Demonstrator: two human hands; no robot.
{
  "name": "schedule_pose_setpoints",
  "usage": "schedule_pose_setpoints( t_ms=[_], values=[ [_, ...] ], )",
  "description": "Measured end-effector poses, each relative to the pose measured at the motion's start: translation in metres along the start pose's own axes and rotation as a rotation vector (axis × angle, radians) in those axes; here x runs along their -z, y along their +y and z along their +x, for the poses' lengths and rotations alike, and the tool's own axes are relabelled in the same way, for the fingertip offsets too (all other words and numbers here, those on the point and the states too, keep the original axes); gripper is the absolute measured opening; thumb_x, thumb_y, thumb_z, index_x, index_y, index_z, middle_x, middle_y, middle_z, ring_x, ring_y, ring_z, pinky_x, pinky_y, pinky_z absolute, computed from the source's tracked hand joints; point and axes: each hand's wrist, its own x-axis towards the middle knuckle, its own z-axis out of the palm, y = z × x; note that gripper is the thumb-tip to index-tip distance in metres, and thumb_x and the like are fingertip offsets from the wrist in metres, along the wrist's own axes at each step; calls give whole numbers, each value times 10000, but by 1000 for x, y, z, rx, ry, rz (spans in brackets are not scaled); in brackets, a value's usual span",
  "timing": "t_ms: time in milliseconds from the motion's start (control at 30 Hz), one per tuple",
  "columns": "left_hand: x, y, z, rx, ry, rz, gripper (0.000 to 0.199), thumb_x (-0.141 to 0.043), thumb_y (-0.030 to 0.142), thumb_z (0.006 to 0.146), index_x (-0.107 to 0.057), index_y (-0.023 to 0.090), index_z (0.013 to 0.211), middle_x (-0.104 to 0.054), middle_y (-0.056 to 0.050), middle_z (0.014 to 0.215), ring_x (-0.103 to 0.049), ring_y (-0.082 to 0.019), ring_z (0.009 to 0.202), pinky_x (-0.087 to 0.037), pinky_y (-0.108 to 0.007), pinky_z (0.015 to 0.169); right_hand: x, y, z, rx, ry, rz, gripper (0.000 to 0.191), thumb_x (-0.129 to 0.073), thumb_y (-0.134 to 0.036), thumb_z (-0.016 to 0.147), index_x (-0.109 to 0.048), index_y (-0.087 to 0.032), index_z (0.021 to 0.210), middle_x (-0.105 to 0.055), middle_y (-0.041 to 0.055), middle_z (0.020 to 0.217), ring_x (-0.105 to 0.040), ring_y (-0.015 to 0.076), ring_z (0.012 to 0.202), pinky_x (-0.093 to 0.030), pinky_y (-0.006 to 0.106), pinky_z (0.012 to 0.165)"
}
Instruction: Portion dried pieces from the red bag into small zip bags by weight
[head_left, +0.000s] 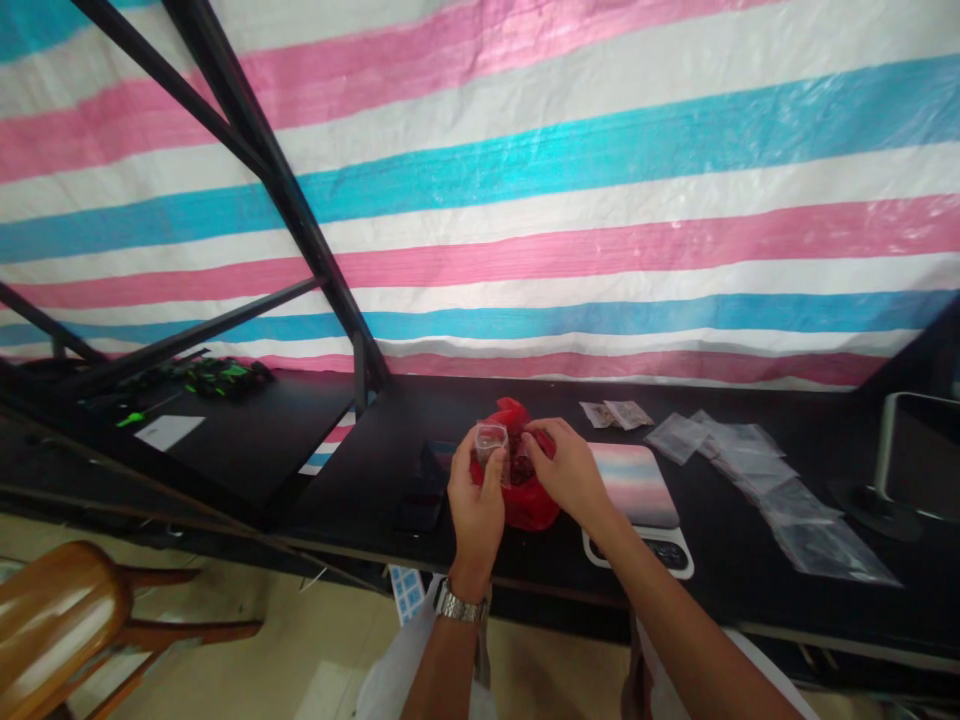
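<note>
My left hand (478,495) is closed around a small clear plastic bag (491,438), its mouth spread wide at the top. Just beneath and beside it, a red plastic bag (531,512) stands on the black table with its top gaping, and small dark brown pieces (520,462) show inside. Over the right side of that bag, my right hand (564,472) has its thumb and fingertips pinched together near the dark pieces. What sits between those fingertips is too small to make out. A digital scale (636,488) with a shiny platform lies right of the red bag.
Flat clear bags (765,470) spread across the table at right. Two small filled bags (616,414) lie behind the scale. A dark flat object (421,500) is left of my left hand. A monitor-like stand (885,500) is far right; a wooden chair (60,620) stands lower left.
</note>
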Motion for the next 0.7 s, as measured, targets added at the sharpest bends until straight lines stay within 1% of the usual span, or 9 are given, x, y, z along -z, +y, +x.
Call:
schedule_pose_setpoints(
  t_ms=[67,133,233,333,400,467,533,600,700],
  values=[
    [-1,3,-2,65,-114,-102,569,-707,635,925,-740,183,1268,-771,-139,1286,-723,-286,1211,-545,-420,1095,8,-4,2,11,-9,179,224,-596,-376,991,-744,-225,1065,-780,96,1118,-738,245,1067,-573,407,1006],
    [-5,5,-6,215,-264,-226,668,-700,742,880,-775,167,1211,-802,-148,1197,-749,-300,1148,-585,-426,1030,18,-7,3,-18,-116,375,298,-598,-467,995,-747,-229,1096,-798,69,1092,-748,229,1020,-594,376,948],
    [-14,3,-15,466,-467,-395,799,-707,848,789,-796,138,1145,-821,-158,1024,-777,-314,1024,-629,-426,902,30,-6,-2,-107,-292,515,373,-660,-580,948,-764,-224,995,-777,24,879,-721,199,798,-601,326,755],
    [-28,-7,-20,574,-555,-498,845,-684,875,785,-787,127,1164,-813,-187,1011,-775,-338,1029,-633,-465,899,41,2,-6,-186,-285,534,433,-697,-653,906,-748,-223,915,-667,-23,658,-576,154,547,-520,288,551],
    [-36,-17,-17,583,-564,-531,882,-677,900,762,-776,140,1199,-803,-213,1095,-762,-366,1095,-630,-507,924,51,12,-6,-172,-136,486,453,-708,-676,888,-735,-224,897,-674,-13,673,-582,161,561,-520,296,568],
    [-40,-26,-10,539,-497,-527,876,-693,906,731,-768,175,1207,-785,-204,1197,-752,-358,1144,-616,-509,976,66,25,-4,-133,52,385,470,-717,-687,868,-725,-217,872,-726,27,759,-649,190,668,-544,318,656],
    [-40,-30,-4,467,-379,-524,807,-780,839,703,-766,183,1172,-790,-173,1159,-775,-316,1062,-612,-479,996,84,40,-2,-145,169,288,489,-703,-699,860,-716,-210,855,-747,54,794,-674,212,716,-538,330,684],
    [-37,-27,-1,401,-332,-555,720,-783,767,762,-749,186,1187,-788,-144,1157,-776,-288,1034,-621,-456,983,101,55,-2,-222,179,237,489,-675,-694,864,-707,-207,842,-739,56,755,-663,217,673,-519,331,639],
    [-32,-16,-4,345,-307,-549,575,-738,662,868,-733,198,1208,-779,-116,1176,-772,-251,1016,-631,-413,949,119,72,-9,-340,103,146,406,-647,-598,889,-711,-205,811,-738,56,730,-667,229,652,-510,340,621]
  ],
)
